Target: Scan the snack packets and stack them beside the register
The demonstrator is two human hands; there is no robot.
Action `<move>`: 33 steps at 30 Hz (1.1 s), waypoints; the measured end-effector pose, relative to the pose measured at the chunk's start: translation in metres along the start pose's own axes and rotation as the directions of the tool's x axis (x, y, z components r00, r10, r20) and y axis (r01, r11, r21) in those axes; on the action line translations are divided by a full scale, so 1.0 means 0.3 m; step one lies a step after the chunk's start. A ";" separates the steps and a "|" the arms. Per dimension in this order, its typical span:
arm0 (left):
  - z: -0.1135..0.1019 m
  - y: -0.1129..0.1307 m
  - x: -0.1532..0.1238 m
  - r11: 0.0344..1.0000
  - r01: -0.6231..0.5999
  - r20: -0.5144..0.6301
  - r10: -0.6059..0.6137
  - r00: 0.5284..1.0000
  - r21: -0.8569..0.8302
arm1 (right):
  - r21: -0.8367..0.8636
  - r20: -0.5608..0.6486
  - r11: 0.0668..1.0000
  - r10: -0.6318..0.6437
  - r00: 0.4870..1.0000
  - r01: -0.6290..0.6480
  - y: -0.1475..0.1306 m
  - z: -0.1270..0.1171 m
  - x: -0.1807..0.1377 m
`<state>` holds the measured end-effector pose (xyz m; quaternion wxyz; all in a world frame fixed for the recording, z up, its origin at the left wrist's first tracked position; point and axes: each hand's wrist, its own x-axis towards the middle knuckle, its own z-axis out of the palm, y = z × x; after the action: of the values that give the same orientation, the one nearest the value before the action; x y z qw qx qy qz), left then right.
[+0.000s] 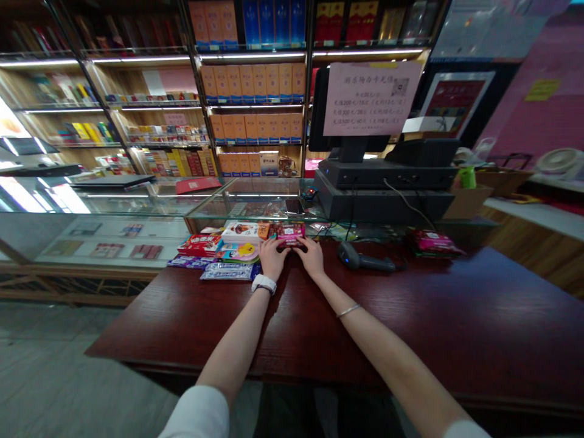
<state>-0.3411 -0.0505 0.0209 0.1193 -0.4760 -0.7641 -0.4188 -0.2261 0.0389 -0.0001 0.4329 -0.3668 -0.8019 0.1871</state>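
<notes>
Both hands reach forward to a pink-and-brown snack packet (290, 232) at the back of the dark red wooden counter (319, 328). My left hand (272, 257) grips its left end, fingers on top and thumb at the near edge. At the right end, my right hand (311, 255) holds it the same way. Left of the packet lie a white box (240, 231), an orange box (263, 230), a red snack packet (199, 244), a packet with a yellow chick (238, 252), purple packets (188, 261) and a silver-blue packet (228, 271).
A black barcode scanner (365, 259) lies right of my hands. Behind it stands a cash register (383, 176) with a paper sign (371, 97). More pink packets (433, 242) are piled at the right. A glass display case (219, 210) borders the counter's back, before stocked shelves (253, 109).
</notes>
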 end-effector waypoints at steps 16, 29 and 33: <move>-0.027 0.159 -0.056 0.983 -0.140 -0.090 0.131 0.987 -0.115 | -0.065 -0.096 0.981 -0.186 0.978 0.181 0.026 -0.264 -0.073; 0.005 0.169 -0.092 0.965 -0.207 -0.128 0.188 0.974 -0.160 | -0.052 -0.159 0.984 -0.177 0.971 0.170 0.060 -0.294 -0.122; 0.001 0.171 -0.093 0.968 -0.206 -0.127 0.189 0.974 -0.141 | -0.103 -0.205 0.973 -0.223 0.953 0.205 0.064 -0.297 -0.122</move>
<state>-0.2841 -0.0577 0.0316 0.1665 -0.5331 -0.6705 -0.4884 -0.1307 0.0228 0.0171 0.5198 -0.3129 -0.7922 0.0658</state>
